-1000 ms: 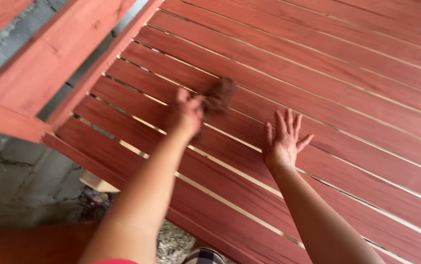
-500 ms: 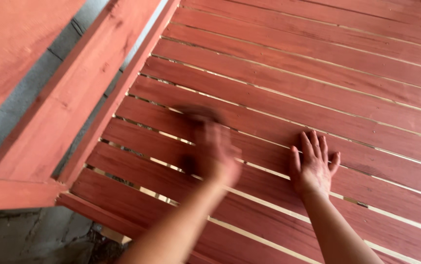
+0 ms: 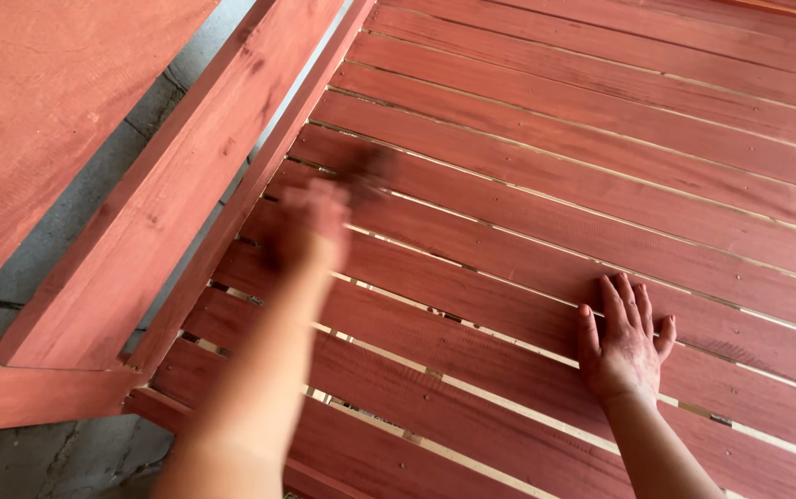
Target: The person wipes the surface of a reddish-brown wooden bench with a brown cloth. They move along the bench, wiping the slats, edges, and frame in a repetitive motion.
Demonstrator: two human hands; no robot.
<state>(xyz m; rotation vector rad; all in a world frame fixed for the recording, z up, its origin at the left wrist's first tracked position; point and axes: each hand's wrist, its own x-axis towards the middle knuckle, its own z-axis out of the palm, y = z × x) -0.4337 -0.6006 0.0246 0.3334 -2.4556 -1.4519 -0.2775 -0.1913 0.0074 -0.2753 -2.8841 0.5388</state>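
A red-brown stained slatted wooden panel [image 3: 583, 185] fills most of the view, with pale gaps between its boards. My left hand [image 3: 316, 222] is blurred with motion over the slats near the panel's left rail, closed on a dark stained rag [image 3: 365, 171] that rubs the wood. My right hand [image 3: 626, 337] lies flat, fingers spread, pressed on a slat at the lower right, and holds nothing. Stain marks its skin.
A thick stained beam [image 3: 167, 194] runs diagonally along the panel's left side. Another stained board [image 3: 37, 102] lies at the upper left. Grey concrete floor [image 3: 65, 453] shows between and below them.
My left hand with the rag has swept back and forth and now sits further left, near the rail. My right hand has stayed planted flat on the slats. The view has shifted slightly.
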